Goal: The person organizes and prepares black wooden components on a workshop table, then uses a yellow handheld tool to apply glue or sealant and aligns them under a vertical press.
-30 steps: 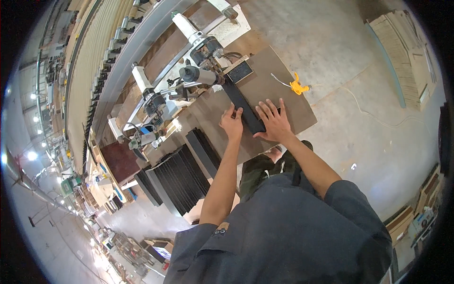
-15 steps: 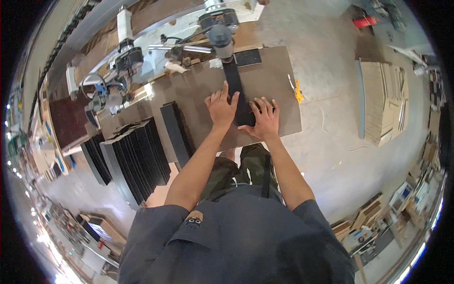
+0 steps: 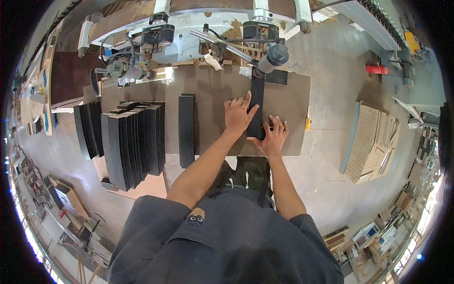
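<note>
A narrow black board strip lies lengthwise away from me on the brown tabletop. Its far end sits under the foot of a grey cylinder-shaped clamp. My left hand rests flat along the strip's left side, fingers apart, with the index finger and thumb at its edge. At the near right corner is my right hand, fingers spread, its thumb across the near end. Another short black piece lies to the right of the strip's far end.
To the left stand a small stack of black strips and larger rows of them. Machine heads line the back. A pile of tan boards is on the floor at right, with a red cylinder beyond.
My view has turned, so the whole scene is shifted and straighter. Both hands stay at about the same places on the strip, fingers still apart.
</note>
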Demonstrator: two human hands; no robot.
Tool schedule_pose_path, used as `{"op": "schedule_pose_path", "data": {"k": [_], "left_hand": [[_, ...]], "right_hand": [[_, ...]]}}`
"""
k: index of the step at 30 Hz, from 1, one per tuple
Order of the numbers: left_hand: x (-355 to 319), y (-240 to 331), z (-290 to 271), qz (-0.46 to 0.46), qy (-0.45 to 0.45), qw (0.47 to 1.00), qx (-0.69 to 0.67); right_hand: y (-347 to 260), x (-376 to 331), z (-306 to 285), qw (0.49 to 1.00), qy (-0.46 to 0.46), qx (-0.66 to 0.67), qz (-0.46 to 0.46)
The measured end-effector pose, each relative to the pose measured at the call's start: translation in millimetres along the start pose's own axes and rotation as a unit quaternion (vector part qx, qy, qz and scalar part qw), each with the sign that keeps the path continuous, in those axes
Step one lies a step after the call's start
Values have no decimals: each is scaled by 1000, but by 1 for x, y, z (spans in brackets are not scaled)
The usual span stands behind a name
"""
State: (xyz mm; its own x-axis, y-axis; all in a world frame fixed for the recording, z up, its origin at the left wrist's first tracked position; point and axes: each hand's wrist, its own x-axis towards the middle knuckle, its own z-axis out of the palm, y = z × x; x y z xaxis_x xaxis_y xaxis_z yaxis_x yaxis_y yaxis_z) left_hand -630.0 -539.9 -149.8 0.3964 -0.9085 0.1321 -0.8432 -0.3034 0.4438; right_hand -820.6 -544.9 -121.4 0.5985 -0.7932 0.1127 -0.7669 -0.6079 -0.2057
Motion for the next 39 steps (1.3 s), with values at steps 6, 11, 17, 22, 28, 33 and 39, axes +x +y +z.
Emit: {"op": "schedule_pose_path", "data": {"k": [6, 11, 17, 22, 28, 33, 39], "left_hand": [[2, 4, -2, -4, -17, 1000, -4], [5, 2, 1, -2, -3, 1000, -17], [4, 0, 8, -2, -15, 1000, -7], [3, 0, 7, -16, -30, 999, -17], [4, 0, 10, 14, 14, 1000, 4], [1, 2, 10, 2, 8, 1000, -8], [5, 4, 14, 21, 53, 998, 5]], "right_hand": [[3, -1, 4, 1000, 11, 2, 3], [5, 2, 4, 1000, 7, -1, 2], [6, 0, 4, 1000, -4, 5, 11], [7, -2, 2, 1000, -1, 15, 14], [11, -3, 0, 999, 7, 31, 9], [16, -6, 1, 999, -7, 41, 11], [22, -9, 0, 997, -12, 69, 9]]}}
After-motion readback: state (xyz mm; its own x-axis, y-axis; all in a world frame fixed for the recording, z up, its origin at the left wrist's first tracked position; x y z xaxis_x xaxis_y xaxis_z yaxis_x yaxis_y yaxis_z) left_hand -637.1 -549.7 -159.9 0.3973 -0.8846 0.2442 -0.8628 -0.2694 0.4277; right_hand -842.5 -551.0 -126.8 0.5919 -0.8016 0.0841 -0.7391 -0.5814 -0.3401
